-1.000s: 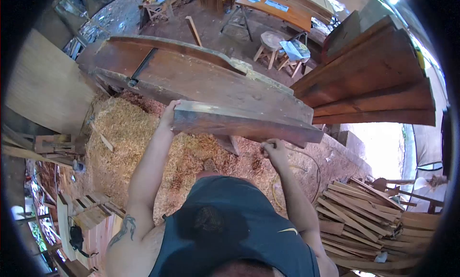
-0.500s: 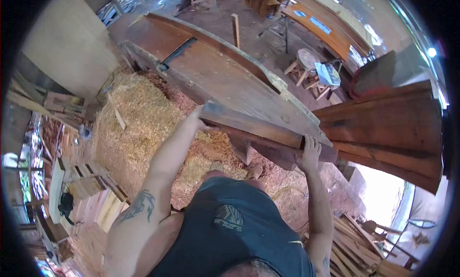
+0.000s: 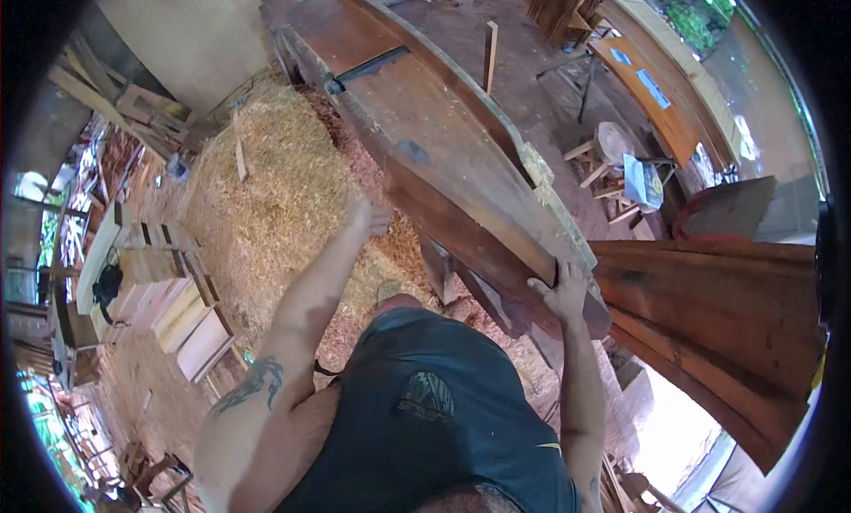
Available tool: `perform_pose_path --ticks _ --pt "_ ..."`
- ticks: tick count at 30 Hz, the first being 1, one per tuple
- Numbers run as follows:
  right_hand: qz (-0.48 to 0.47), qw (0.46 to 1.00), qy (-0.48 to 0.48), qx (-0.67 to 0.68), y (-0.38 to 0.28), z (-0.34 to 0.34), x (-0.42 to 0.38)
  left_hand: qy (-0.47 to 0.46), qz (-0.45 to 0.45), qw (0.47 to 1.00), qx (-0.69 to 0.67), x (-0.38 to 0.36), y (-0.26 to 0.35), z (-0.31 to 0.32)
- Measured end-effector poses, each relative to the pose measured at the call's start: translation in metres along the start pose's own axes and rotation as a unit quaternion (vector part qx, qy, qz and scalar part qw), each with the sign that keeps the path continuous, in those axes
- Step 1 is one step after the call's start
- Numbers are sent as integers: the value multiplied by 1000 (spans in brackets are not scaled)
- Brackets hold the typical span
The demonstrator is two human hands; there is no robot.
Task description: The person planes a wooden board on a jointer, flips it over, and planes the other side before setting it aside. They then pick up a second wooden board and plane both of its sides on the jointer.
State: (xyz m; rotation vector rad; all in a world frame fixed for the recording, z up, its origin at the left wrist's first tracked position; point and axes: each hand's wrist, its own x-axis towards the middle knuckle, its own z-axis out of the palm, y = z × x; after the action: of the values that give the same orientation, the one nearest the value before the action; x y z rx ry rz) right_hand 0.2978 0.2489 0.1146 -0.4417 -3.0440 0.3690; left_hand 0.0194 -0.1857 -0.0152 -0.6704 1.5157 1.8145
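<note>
A long reddish-brown wooden beam lies lengthwise along the near edge of a jointer's worn table. My right hand is on the beam near its right end, thumb and fingers spread across the top edge in a grip. Off the beam's far left end, my left hand hangs above the wood shavings, holding nothing, its fingers loosely bent and apart. A dark cutter slot crosses the table farther up, beyond the beam's far end. The jointer's raised fence runs along the opposite side.
Wood shavings are heaped left of the jointer. Wide brown boards jut in at right. Stacked light planks lie at lower left. A round stool and an orange board stand beyond the machine.
My left hand has let go of the beam and dropped away to its left. The beam now lies along the jointer's edge, more in line with it. My view has turned.
</note>
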Motion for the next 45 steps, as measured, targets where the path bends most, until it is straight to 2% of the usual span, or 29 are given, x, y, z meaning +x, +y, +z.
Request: perform_pose_path --ticks 3,4,6,8,10,11,12,13,15,18,21,24,25,27,29,31,32,34,35,37,39,42,43,45 --pt "-26 999 16 19 24 3 27 -17 -52 997 58 36 -90 -16" --pt "-9 998 -22 50 31 2 40 -5 -74 993 89 32 -109 -14" --pt "24 988 -100 111 46 -2 65 -51 -85 991 93 24 -149 -19" --pt "60 975 -172 128 46 -21 86 -79 -59 992 84 1 -177 -18" --pt "89 958 -222 155 54 -25 104 -26 -9 989 143 -55 -171 7" --pt "100 951 -237 173 64 -16 112 -5 27 983 184 -102 -148 26" --pt "111 942 -251 191 77 -4 118 -1 31 979 200 -117 -150 30" --pt "99 941 -244 214 97 19 123 3 35 976 216 -131 -151 34" --pt "73 934 -231 261 131 64 134 -21 -20 980 198 -126 -172 0" --pt "121 945 -251 170 108 30 127 31 -80 971 222 -118 -206 -29" --pt "81 965 -244 59 113 39 127 76 -22 956 281 -140 -207 -14" --pt "123 957 -210 158 105 6 110 105 -42 936 333 -130 -218 -6" --pt "136 963 -147 183 114 10 101 74 -41 923 376 -118 -221 -7" --pt "153 961 -20 230 136 29 70 15 -37 889 457 -94 -220 -10" --pt "249 943 -14 219 159 35 36 31 45 866 498 -102 -199 16" --pt "298 934 -28 194 177 34 -8 57 125 843 520 -112 -181 50" --pt "275 947 9 166 204 58 -35 75 165 833 523 -112 -174 64" --pt "299 936 54 178 225 85 -82 93 225 817 524 -116 -156 99" --pt "347 910 61 218 220 87 -103 92 244 811 524 -121 -141 120" --pt "413 831 -88 362 262 138 -137 85 311 787 525 -110 -126 148" --pt "439 728 -176 496 228 104 -142 70 401 747 526 -84 -122 169" --pt "394 773 -149 474 211 113 -138 41 364 729 578 -59 -101 207" --pt "409 770 -128 472 191 95 -125 67 361 706 606 -49 -95 220" --pt "401 784 -137 454 192 90 -117 116 351 656 658 -27 -88 243"
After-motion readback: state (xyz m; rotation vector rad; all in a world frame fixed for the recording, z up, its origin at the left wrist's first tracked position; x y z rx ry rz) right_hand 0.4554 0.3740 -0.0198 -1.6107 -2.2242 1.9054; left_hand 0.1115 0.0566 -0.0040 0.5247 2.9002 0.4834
